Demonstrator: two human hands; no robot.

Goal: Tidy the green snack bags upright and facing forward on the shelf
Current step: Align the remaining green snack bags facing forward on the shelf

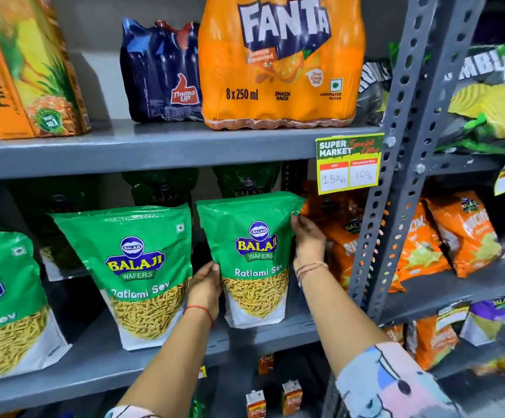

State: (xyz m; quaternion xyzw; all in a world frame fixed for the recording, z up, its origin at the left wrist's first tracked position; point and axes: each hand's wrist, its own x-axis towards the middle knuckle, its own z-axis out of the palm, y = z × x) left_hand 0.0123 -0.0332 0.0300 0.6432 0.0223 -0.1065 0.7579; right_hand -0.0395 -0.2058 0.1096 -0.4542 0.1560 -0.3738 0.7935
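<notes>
Three green Balaji Ratlami Sev bags stand at the front of the grey middle shelf [100, 360], labels facing me. The right bag [252, 236] is upright, held from both sides. My left hand [205, 286] grips its lower left edge. My right hand [307, 241] clasps its upper right edge. The middle bag [138, 267] stands just left of it, leaning slightly. The left bag [2, 297] is cut off by the frame edge. More green bags [162, 188] sit in shadow behind the front row.
Orange snack bags [340, 236] crowd the shelf right of my right hand, behind a perforated grey upright [395, 164]. A yellow price tag [349, 164] hangs from the upper shelf, which carries a Fanta pack [281, 61], a Thums Up pack and a pineapple carton. Small juice cartons stand below.
</notes>
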